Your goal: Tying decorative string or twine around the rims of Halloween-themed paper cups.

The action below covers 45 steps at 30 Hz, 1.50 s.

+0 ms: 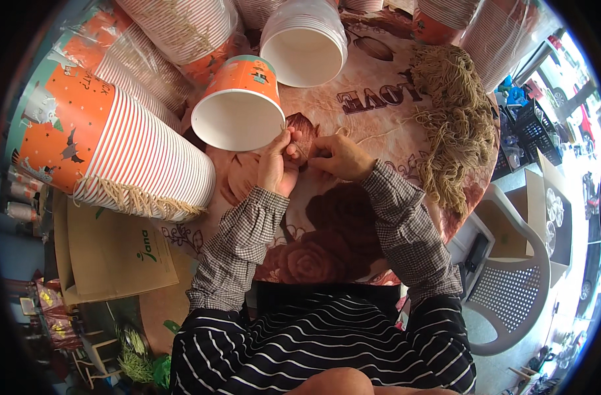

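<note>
An orange paper cup [240, 104] with a white inside lies tilted on the floral tablecloth [327, 224], its mouth facing me. My left hand [277, 163] touches the cup's rim at its lower right edge. My right hand [338, 157] is close beside the left, fingers pinched on a thin beige string [379, 134] that runs right toward a heap of string [455, 125]. Both sleeves are checked.
A long sideways stack of orange cups [116, 151] with string fringes lies at the left. More cup stacks [305, 41] crowd the table's far side. A brown paper bag [116, 253] sits lower left, a grey plastic chair [511, 289] at the right.
</note>
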{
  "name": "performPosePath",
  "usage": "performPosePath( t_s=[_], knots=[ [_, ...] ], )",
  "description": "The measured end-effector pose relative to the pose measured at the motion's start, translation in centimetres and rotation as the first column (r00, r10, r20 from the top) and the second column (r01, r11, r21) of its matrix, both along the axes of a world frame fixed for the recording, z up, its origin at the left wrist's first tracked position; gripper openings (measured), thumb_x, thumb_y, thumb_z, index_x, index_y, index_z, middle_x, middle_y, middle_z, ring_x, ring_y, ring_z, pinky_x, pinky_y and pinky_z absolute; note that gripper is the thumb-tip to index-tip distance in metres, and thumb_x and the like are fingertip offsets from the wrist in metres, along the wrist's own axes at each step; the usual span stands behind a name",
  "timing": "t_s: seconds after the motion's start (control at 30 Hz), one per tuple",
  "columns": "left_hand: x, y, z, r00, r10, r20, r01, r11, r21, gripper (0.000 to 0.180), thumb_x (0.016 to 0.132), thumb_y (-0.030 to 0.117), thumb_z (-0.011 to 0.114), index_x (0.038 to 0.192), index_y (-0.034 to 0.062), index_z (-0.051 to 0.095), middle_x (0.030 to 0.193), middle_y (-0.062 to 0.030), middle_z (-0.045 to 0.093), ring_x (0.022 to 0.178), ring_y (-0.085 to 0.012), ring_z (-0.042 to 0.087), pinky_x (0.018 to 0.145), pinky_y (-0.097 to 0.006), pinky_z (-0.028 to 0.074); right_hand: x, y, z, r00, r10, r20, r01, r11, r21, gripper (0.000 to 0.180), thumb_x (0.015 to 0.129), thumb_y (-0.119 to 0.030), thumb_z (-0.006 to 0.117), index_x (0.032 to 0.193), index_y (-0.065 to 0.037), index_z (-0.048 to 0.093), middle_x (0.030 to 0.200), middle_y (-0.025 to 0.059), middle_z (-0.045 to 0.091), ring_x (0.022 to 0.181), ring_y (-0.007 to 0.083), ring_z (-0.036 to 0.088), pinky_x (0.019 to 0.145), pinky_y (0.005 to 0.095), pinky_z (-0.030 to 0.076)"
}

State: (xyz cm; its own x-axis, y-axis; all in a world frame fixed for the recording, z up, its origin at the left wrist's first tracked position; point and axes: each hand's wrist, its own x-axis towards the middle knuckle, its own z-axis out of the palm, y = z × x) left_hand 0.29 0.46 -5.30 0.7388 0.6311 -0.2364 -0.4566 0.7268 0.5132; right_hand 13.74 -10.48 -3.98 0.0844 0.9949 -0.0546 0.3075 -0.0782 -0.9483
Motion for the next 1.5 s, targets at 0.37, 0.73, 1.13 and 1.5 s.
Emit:
performPosePath(
  t_s=[0.37,0.73,1.13,1.5],
  knots=[
    [-0.8,2.4,0.3,0.991,0.108,0.083,-0.101,0.991,-0.083,0.025,0.09,0.022,0.06,0.106,0.003,0.057,0.077,-0.005,0.063,0.05,-0.0064,0.048,0.049,-0.019,0.04,-0.5,-0.4,1.0,0.975,0.195,-0.105,-0.198,0.98,-0.019,0.015,0.085,-0.012,0.062,0.091,0.001,0.062,0.071,0.0047,0.065,0.059,0.0095,0.06,0.054,0.024,0.05],
    [-2.7,4.0,3.8,0.749,0.625,-0.221,-0.23,0.558,0.797,0.028,0.091,0.025,0.058,0.096,-0.002,0.061,0.081,-0.0084,0.067,0.053,-0.0095,0.054,0.05,-0.022,0.042,2.6,-3.6,5.5,0.964,-0.026,-0.266,0.054,0.994,0.097,0.023,0.088,-0.013,0.059,0.109,-0.002,0.061,0.07,0.0025,0.064,0.05,0.0044,0.052,0.043,0.0172,0.039],
    [-2.4,3.3,3.1,0.66,0.75,-0.037,-0.113,0.149,0.982,0.015,0.087,0.012,0.062,0.092,-0.0024,0.062,0.066,-0.007,0.063,0.047,-0.0093,0.054,0.045,-0.024,0.044,7.8,-5.9,2.7,0.476,0.538,-0.696,0.257,0.672,0.695,0.023,0.095,-0.01,0.045,0.115,-0.004,0.057,0.108,0.0132,0.065,0.049,0.0085,0.045,0.044,0.0203,0.038],
    [-2.4,1.6,4.9,0.688,0.68,-0.253,0.086,0.27,0.959,0.019,0.09,0.013,0.058,0.081,-0.0031,0.059,0.063,-0.0077,0.062,0.054,-0.0121,0.062,0.046,-0.024,0.046,9.0,-6.1,2.9,0.438,0.41,-0.8,0.534,0.597,0.599,0.028,0.093,-0.007,0.05,0.12,-0.012,0.058,0.117,0.0013,0.063,0.05,0.0032,0.043,0.044,0.018,0.035]
  ],
)
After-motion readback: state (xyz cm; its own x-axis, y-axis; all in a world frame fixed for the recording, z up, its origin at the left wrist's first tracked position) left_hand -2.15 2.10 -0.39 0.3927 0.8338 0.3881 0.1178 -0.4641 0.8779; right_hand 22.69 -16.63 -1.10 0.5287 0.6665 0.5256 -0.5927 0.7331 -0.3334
